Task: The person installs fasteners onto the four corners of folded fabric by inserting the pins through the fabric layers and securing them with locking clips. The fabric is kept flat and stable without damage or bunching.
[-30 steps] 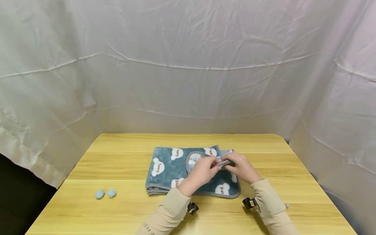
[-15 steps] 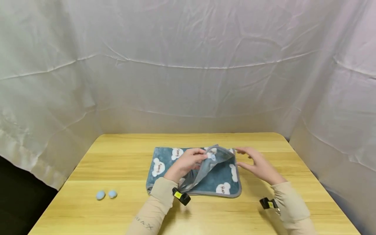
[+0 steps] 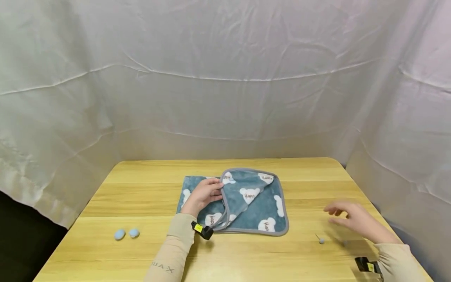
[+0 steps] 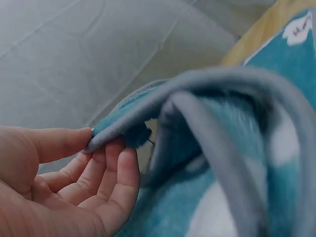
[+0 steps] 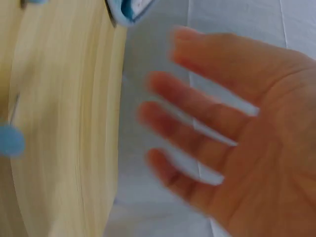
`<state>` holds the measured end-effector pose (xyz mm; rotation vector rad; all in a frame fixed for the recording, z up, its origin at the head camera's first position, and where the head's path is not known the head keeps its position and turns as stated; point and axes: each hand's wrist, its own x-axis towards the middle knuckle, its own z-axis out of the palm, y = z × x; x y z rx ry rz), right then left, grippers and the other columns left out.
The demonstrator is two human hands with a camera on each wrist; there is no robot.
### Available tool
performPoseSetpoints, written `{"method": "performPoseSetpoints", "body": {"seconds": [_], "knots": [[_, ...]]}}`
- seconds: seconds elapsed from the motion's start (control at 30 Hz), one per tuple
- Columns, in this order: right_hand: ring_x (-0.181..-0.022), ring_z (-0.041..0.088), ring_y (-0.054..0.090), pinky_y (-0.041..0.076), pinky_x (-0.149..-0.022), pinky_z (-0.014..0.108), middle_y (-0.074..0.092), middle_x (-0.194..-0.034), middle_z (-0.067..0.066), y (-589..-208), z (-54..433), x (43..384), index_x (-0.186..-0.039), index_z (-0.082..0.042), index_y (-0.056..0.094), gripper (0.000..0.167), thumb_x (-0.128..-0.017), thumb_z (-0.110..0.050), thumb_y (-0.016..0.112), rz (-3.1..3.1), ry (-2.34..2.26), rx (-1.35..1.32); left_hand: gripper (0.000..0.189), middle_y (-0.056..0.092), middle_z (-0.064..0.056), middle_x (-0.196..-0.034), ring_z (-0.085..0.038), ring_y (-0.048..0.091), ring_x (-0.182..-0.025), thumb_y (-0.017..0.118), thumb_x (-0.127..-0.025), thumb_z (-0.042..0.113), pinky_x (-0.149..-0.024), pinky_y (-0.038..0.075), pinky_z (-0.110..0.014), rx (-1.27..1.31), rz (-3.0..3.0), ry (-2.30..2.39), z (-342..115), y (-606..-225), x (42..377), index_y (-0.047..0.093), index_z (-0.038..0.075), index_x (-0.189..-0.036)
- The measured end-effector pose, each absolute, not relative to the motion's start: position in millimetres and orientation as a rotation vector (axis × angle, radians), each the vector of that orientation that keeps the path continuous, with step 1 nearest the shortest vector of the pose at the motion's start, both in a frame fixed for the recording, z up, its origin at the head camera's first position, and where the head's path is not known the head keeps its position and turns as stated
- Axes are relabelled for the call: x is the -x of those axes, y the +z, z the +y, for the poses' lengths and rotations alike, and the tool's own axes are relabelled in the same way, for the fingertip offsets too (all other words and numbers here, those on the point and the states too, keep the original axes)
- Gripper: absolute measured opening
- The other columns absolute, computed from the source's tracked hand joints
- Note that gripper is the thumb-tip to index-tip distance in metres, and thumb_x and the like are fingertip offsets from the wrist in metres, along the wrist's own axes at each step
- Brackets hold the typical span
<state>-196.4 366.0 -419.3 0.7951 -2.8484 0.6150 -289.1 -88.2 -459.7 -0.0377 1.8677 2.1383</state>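
Observation:
A folded teal fleece blanket (image 3: 251, 213) with white bear-head prints and grey edging lies mid-table. My left hand (image 3: 205, 192) pinches its turned-back layer by the grey edge (image 4: 123, 118), between thumb and fingers. Under that edge, in the left wrist view, a small dark-blue rounded piece (image 4: 137, 136) with a thin spike shows by my fingertips. My right hand (image 3: 354, 221) is off the blanket, over the table's right side, fingers loosely spread and holding nothing. Below and left of it lies a pin with a light-blue round head (image 3: 321, 241); another small bluish piece (image 3: 344, 243) is blurred beside it.
Two light-blue rounded caps (image 3: 119, 234) sit side by side on the left of the wooden table (image 3: 267, 258). Pale grey curtains (image 3: 229, 109) hang behind the table and along both sides.
My left hand has moved left, folding the blanket's top layer back. The right hand has let go of the cloth and swung right, toward the pins.

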Motion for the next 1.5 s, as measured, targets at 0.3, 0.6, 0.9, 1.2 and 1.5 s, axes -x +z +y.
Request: {"method": "performPoseSetpoints", "body": {"seconds": [0.3, 0.6, 0.9, 1.2, 1.5], "knots": [[-0.072, -0.003, 0.046, 0.038, -0.061, 0.022, 0.058, -0.082, -0.001, -434.7, 389.7, 192.3, -0.095, -0.008, 0.064, 0.021, -0.078, -0.009, 0.074, -3.254, 1.059, -0.855, 0.034, 0.059, -0.002, -0.087, -0.014, 0.059, -0.073, 0.063, -0.094, 0.011, -0.07, 0.054, -0.028, 0.078, 1.996, 2.113, -89.4, -464.2, 288.9, 0.055, 0.0, -0.125], [-0.068, -0.004, 0.042, 0.034, -0.057, 0.022, 0.052, -0.074, -0.004, -444.2, 390.3, 191.6, -0.088, -0.004, 0.06, 0.024, -0.068, 0.004, 0.069, -3.246, 1.174, -0.978, 0.03, 0.058, -0.009, -0.092, -0.017, 0.052, -0.078, 0.068, -0.091, 0.016, -0.066, 0.044, -0.028, -0.212, 2.622, 1.821, -64.4, -435.0, 266.7, 0.062, 0.003, -0.117], [-0.065, -0.003, 0.039, 0.03, -0.055, 0.023, 0.047, -0.07, -0.005, -445.3, 392.1, 191.8, -0.087, -0.004, 0.06, 0.026, -0.065, 0.01, 0.064, -3.285, 1.187, -0.984, 0.021, 0.062, 0.001, -0.085, -0.007, 0.054, -0.071, 0.069, -0.091, 0.018, -0.062, 0.045, -0.022, -0.741, 2.569, 1.357, -17.9, -427.8, 239.4, 0.067, 0.009, -0.11], [-0.062, -0.004, 0.039, 0.029, -0.053, 0.023, 0.045, -0.068, -0.012, -449.9, 390.7, 193.9, -0.081, -0.006, 0.059, 0.024, -0.064, 0.011, 0.063, -3.285, 1.117, -0.984, 0.018, 0.062, 0.008, -0.081, 0.001, 0.052, -0.07, 0.076, -0.085, 0.015, -0.066, 0.044, -0.016, -0.935, 2.539, 0.834, 24.0, -450.6, 220.8, 0.071, 0.013, -0.102], [-0.064, -0.004, 0.041, 0.033, -0.056, 0.021, 0.049, -0.069, -0.015, -449.7, 389.2, 194.2, -0.075, -0.005, 0.062, 0.015, -0.066, 0.007, 0.065, -3.302, 1.036, -0.914, 0.026, 0.057, 0.01, -0.079, -0.003, 0.049, -0.07, 0.085, -0.075, 0.017, -0.065, 0.042, -0.017, -0.921, 2.621, 0.6, 41.5, -458.5, 218.8, 0.063, 0.02, -0.089]]}}
